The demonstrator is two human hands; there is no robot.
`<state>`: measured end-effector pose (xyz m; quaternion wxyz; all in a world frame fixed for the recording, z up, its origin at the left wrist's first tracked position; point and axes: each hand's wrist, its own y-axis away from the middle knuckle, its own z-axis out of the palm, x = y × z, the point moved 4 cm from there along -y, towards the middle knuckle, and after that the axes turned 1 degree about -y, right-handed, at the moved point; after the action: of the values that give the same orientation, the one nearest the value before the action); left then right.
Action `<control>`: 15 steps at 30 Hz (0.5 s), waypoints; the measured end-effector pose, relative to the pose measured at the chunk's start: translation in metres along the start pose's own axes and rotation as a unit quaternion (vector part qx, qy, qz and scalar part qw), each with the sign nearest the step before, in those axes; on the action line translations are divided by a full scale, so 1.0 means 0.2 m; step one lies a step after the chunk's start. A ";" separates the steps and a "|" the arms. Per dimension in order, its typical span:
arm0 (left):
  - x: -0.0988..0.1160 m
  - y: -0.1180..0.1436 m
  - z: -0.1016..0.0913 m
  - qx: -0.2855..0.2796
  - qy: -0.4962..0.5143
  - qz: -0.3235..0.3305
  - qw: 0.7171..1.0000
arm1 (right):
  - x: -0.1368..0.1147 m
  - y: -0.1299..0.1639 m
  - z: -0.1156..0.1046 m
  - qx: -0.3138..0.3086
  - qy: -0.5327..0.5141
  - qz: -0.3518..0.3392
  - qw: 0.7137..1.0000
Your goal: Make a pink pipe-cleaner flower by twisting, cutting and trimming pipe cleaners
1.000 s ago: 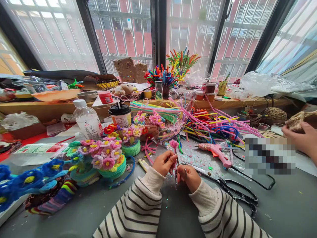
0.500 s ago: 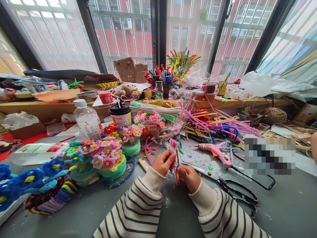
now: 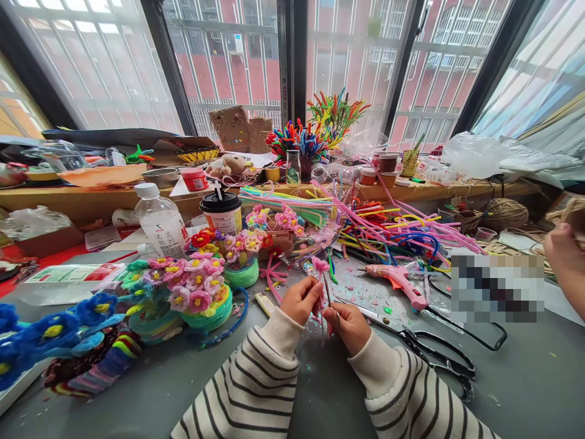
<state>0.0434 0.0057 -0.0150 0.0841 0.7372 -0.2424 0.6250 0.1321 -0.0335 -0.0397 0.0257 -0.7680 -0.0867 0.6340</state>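
Both hands meet over the grey tabletop (image 3: 525, 372) and share 1 thin stem topped by a small fuzzy pink flower head (image 3: 320, 264). The left hand (image 3: 301, 300) pinches the stem just under the flower; the right hand (image 3: 350, 326) is closed around its lower part. Just right lie 1 pink hot-glue gun (image 3: 400, 280) and 1 pair of black-handled scissors (image 3: 439, 353). 1 clear plastic bottle (image 3: 161, 225) and 1 lidded paper cup (image 3: 222, 213) stand beyond. A co-worker's hand (image 3: 564, 256) shows at the right edge.
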 end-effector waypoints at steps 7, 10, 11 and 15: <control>0.00 0.00 -0.01 0.008 0.000 0.004 1.000 | 0.00 0.00 0.00 -0.002 -0.015 0.001 1.000; 0.00 0.00 -0.02 0.012 -0.007 0.007 1.000 | 0.03 -0.01 0.01 -0.017 -0.029 0.012 0.999; -0.01 -0.01 -0.02 0.015 -0.009 0.008 1.000 | 0.04 -0.01 0.01 -0.023 -0.037 0.015 0.999; -0.02 -0.01 -0.04 0.048 -0.016 0.028 0.998 | 0.08 -0.02 0.02 -0.034 -0.069 0.027 0.997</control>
<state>0.0377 0.0116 -0.0161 0.0270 0.7429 -0.2343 0.6265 0.1306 -0.0276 -0.0555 -0.0236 -0.7252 -0.0885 0.6824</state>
